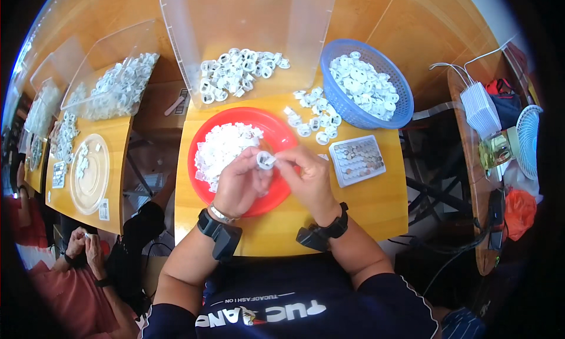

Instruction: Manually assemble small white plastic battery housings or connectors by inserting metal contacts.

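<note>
Over the red round tray [235, 115], both hands meet at a small round white plastic part [265, 159] with a dark opening. My left hand [240, 180] grips it between thumb and fingers. My right hand [309, 177] has its thumb and forefinger pinched at the part's right edge; whether a smaller piece is between those fingertips I cannot make out. Small white plastic pieces [222, 151] are heaped in the tray, mostly on its left side. Right of my right hand lies a white rectangular tray [357, 161] with rows of small round metallic pieces.
A blue basket [376, 118] full of white round parts stands at the back right. Loose white parts [318, 112] lie beside it. Behind is a see-through bin [247, 21] holding more. At left, a co-worker's hands [87, 248] hold something small near another table [115, 157].
</note>
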Demonstrator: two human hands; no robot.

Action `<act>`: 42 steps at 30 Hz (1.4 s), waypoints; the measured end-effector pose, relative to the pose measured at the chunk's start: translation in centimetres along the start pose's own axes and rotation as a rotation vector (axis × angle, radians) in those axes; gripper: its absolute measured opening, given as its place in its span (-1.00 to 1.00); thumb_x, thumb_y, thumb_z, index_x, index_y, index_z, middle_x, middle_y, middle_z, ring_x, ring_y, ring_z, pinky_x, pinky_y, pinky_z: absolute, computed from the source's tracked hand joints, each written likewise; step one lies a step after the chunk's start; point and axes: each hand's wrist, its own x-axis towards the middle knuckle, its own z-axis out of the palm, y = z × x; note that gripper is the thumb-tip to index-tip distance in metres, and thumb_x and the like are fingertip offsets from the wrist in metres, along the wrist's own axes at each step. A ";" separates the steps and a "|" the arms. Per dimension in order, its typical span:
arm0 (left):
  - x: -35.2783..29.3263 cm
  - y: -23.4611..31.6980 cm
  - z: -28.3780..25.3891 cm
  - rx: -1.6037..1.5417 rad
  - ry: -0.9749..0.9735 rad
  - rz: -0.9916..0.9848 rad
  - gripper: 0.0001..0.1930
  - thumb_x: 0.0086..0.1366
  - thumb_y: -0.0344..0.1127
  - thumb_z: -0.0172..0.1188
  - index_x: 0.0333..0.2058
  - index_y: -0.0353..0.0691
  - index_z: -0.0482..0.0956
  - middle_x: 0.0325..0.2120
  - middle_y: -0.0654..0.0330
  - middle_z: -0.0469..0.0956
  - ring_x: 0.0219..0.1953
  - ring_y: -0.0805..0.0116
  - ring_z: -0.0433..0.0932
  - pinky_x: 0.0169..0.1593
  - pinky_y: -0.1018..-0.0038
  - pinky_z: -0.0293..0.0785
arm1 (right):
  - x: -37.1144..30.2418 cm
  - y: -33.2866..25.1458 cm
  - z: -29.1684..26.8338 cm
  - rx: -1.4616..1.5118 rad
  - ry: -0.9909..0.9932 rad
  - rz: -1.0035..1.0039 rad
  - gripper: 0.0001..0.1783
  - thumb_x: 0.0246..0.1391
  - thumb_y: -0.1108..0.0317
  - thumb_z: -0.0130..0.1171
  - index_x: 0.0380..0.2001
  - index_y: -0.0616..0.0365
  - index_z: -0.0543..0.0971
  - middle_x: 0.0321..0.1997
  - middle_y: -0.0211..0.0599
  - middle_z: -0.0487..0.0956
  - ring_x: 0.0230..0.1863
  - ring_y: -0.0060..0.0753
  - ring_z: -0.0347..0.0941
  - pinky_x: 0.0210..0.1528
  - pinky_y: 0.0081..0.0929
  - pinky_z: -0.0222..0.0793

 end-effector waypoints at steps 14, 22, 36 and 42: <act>0.1 0.1 0.6 0.210 0.067 0.085 -0.88 0.38 -0.30 -0.09 -0.26 -0.22 0.33 -0.56 0.15 0.46 -0.59 0.39 0.43 -0.55 0.51 0.44 | -0.2 -0.3 0.3 0.229 -0.084 0.208 -0.91 0.09 0.55 0.17 -0.32 0.33 0.51 -0.39 -0.25 0.59 -0.38 -0.52 0.57 -0.34 -0.58 0.49; 0.0 -0.1 0.9 0.254 0.118 0.096 -0.89 0.36 -0.28 -0.05 -0.29 -0.17 0.38 -0.53 0.24 0.49 -0.62 0.51 0.41 -0.61 0.61 0.27 | -0.2 0.3 0.1 0.656 -0.131 0.498 -0.92 0.14 0.55 0.11 -0.27 0.31 0.48 -0.35 -0.31 0.59 -0.36 -0.56 0.55 -0.27 -0.60 0.48; 0.0 -0.1 0.7 0.156 -0.016 -0.033 -0.88 0.35 -0.29 0.00 -0.29 -0.19 0.44 -0.49 0.29 0.52 -0.52 0.57 0.44 -0.49 0.71 0.28 | -0.1 0.6 -0.9 0.477 -0.072 0.382 -0.92 0.11 0.55 0.15 -0.30 0.31 0.53 -0.35 -0.35 0.60 -0.33 -0.66 0.50 -0.25 -0.64 0.43; 0.3 -0.3 -0.2 0.127 -0.005 -0.044 -0.85 0.37 -0.29 -0.04 -0.19 -0.22 0.39 -0.45 0.18 0.53 -0.53 0.42 0.50 -0.50 0.61 0.36 | 0.0 0.3 -1.1 0.453 -0.101 0.368 -0.93 0.09 0.55 0.16 -0.32 0.31 0.54 -0.36 -0.33 0.60 -0.35 -0.64 0.51 -0.28 -0.64 0.44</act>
